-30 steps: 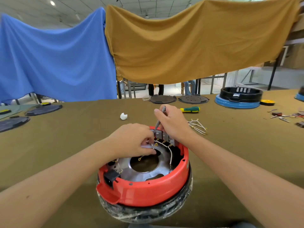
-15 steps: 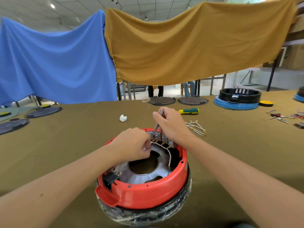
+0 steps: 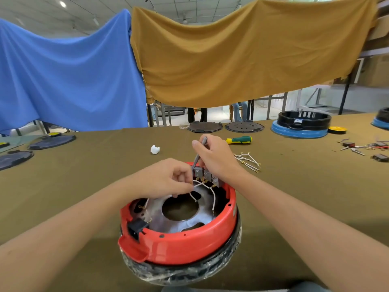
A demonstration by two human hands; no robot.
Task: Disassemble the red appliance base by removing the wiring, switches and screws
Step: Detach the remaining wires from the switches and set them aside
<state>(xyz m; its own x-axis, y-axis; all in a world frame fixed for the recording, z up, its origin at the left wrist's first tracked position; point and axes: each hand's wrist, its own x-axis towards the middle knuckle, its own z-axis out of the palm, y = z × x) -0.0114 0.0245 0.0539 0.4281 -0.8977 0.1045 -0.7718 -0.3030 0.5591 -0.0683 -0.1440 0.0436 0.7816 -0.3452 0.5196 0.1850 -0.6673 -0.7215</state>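
While the red appliance base (image 3: 181, 239) sits open side up on the bench (image 3: 84, 175) directly in front of me, both hands work at its far rim. I note the right hand (image 3: 219, 159) pinching a slim grey tool (image 3: 199, 152), its long axis slanting down and toward me onto the leftmost of the grey switches (image 3: 207, 175) mounted inside that rim. I note the left hand (image 3: 166, 180), just left of the switch block, with fingers curled around a white wire (image 3: 196, 185) that leads to the terminals. In my judgement the coming move turns on this: the terminal lies directly under the tool tip, and the left hand is placed to draw the wire away toward me. Loose wires (image 3: 247, 160) already lie beyond the right hand.
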